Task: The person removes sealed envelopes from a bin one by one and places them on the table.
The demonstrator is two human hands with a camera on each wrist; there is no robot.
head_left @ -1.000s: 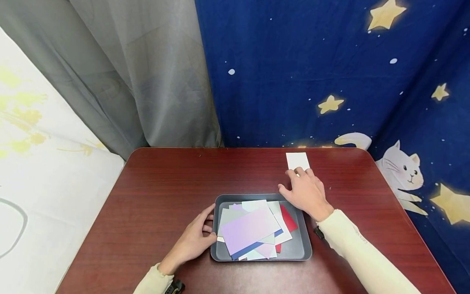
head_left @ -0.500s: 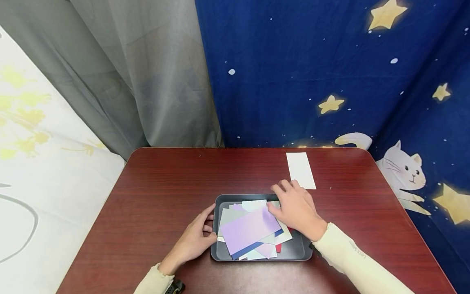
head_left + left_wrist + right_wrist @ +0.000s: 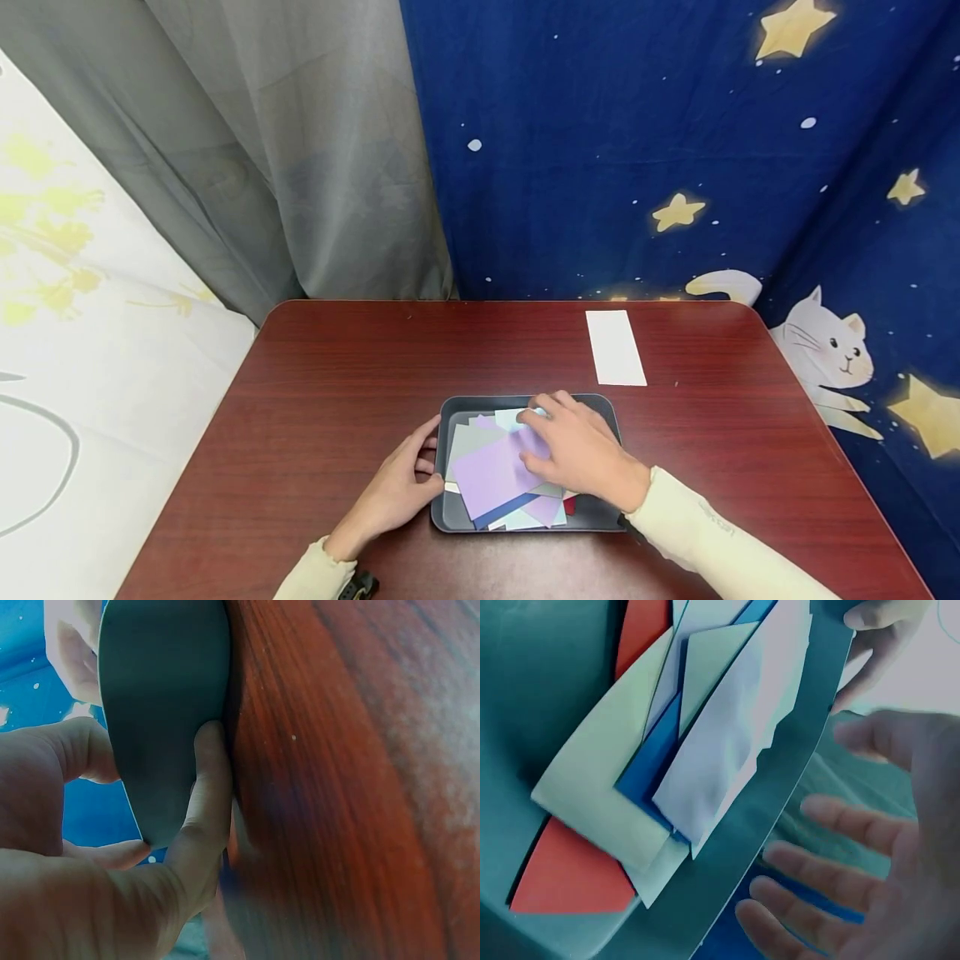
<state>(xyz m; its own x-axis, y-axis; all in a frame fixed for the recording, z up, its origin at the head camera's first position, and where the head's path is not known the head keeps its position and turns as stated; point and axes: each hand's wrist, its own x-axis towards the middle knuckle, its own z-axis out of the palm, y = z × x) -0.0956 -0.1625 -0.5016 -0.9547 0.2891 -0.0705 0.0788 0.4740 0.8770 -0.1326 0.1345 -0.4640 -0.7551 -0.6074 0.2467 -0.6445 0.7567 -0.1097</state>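
A dark grey tray [image 3: 450, 521] holds several loose paper cards. A lilac card [image 3: 483, 479] lies on top, with a blue card [image 3: 504, 508] and pale grey card [image 3: 461, 446] partly under it. My left hand [image 3: 393, 492] rests against the tray's left end; in the left wrist view its fingers [image 3: 210, 761] touch the outer wall and rim. My right hand [image 3: 585, 454] hovers over the right part of the cards, its fingers spread with nothing held, as the right wrist view shows. It hides part of the pile in the head view.
A white card [image 3: 617, 348] lies alone on the reddish-brown table [image 3: 337, 375], behind the tray near the far edge. Red cards [image 3: 574, 870] stick out from under the pile. Behind the table hang a grey curtain [image 3: 337, 167] and a starry blue curtain [image 3: 555, 167].
My right hand has let go of the white card and come back from it, moving left and nearer over the tray's cards. The left hand and the tray have not moved.
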